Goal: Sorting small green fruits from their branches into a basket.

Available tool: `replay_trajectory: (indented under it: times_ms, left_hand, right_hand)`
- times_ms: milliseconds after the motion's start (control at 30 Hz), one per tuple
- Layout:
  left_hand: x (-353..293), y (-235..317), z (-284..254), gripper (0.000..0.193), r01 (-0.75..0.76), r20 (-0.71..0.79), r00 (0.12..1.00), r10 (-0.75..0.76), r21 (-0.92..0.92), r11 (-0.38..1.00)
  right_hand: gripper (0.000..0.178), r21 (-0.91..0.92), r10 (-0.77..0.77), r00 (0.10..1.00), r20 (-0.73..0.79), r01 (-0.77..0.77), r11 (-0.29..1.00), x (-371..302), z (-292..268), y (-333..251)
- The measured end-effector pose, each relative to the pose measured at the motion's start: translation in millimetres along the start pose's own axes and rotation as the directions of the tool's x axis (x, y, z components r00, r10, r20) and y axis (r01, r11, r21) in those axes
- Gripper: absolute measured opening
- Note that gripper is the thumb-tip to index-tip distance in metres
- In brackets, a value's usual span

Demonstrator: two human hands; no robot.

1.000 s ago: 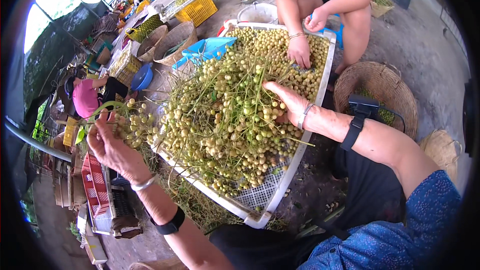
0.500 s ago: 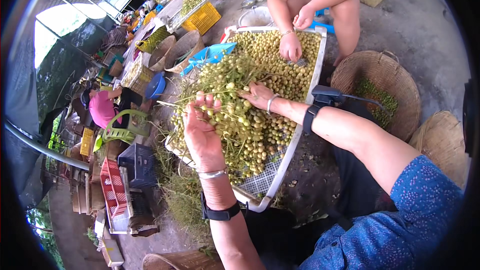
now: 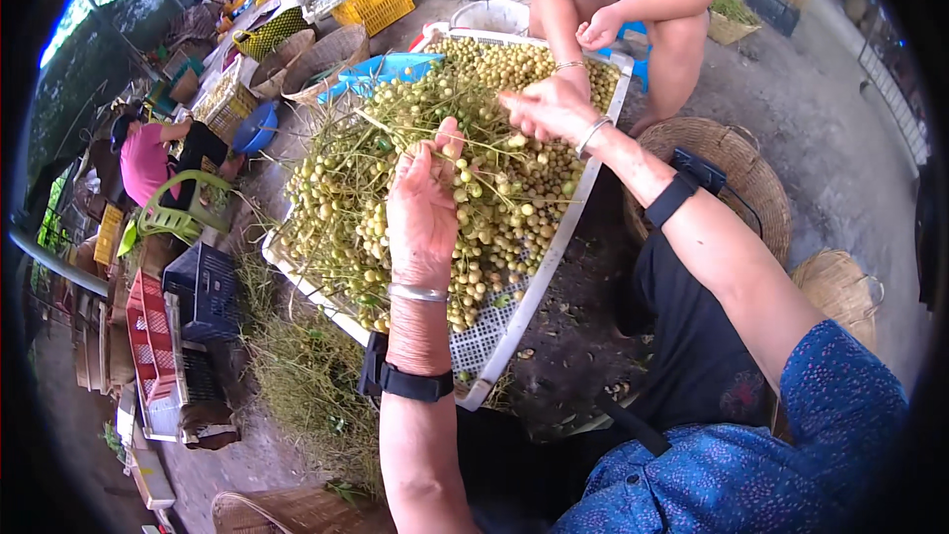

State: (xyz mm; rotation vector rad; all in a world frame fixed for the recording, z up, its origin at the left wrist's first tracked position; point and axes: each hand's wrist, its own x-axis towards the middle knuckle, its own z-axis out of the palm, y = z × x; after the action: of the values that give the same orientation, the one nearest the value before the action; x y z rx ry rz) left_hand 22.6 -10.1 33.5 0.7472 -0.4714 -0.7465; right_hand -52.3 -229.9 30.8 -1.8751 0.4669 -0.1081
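A white perforated tray [image 3: 478,344] lies before me, heaped with round yellow-green fruits [image 3: 371,222] on thin tangled stems. Over the near part of the heap, my left hand [image 3: 425,203] is closed, thumb and fingers pinched on a fruit stem; part of the grip is hidden. My right hand [image 3: 556,114] hovers above the tray's right side, fingers stretched out, with nothing plainly in it. It overlaps the hand of a person crouching opposite. Loose fruits [image 3: 504,64] cover the far end of the tray.
A blue dustpan-like scoop [image 3: 381,71] rests at the tray's far left. Right of the tray stands a wicker basket [image 3: 761,173]. Stripped stems [image 3: 316,376] pile up at the left, beside a dark crate [image 3: 203,292]. Another person [image 3: 153,158] sits farther left.
My right hand has drawn away from the stems, up and to the right. My left hand has closed its fingers and moved slightly right over the heap. The view has shifted.
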Motion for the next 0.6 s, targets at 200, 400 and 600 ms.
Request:
replay_trajectory:
  times_ms: [200, 400, 600]
  left_hand:
    - [6, -23, 27, 0.011, 0.049, -0.099, 0.995, -0.029, 0.204, 0.978]
    - [18, -42, 40, 0.024, -0.019, -0.054, 0.996, 0.07, 0.637, 0.771]
    - [31, -61, 18, 0.015, 0.075, -0.172, 0.985, -0.007, 0.388, 0.919]
  right_hand:
    - [0.054, 0.475, -0.39, 0.913, 0.118, 0.293, 0.829, -47, 37, -17]
    - [0.033, 0.36, -0.391, 0.909, -0.142, 0.415, 0.835, -30, 31, 12]
    - [0.023, -0.124, -0.477, 0.854, -0.206, 0.461, 0.879, -15, 36, 23]
